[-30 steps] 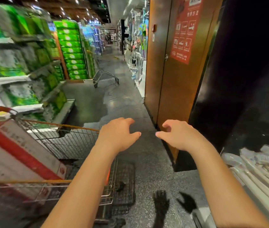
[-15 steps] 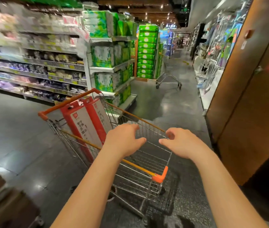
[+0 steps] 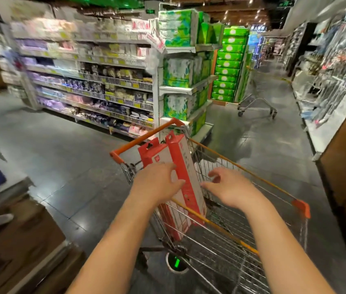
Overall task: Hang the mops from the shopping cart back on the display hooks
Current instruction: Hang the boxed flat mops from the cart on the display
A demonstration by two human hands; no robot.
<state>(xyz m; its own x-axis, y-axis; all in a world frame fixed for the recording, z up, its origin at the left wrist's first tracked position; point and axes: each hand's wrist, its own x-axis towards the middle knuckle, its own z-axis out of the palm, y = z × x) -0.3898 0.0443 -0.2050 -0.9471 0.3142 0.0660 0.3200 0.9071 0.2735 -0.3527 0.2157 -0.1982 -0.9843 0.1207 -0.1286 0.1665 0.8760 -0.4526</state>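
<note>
end shelf [image 3: 189,88]: green packs
long shelves [image 3: 95,81]: left of end shelf
green stack [image 3: 229,66]: right of end shelf
trolley [image 3: 256,105]: right of end shelf

The shopping cart [image 3: 242,166] is edged in orange over silver wire. The cartons [image 3: 185,164] are printed red and white. Green patterned packs [image 3: 229,64] are shelved. The floor [image 3: 62,149] is tiled dark grey.

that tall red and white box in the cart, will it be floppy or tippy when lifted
Probably stiff: the box shows flat faces and crisp edges. Likely apt to tip, standing tall and leaning in the cart.
</note>
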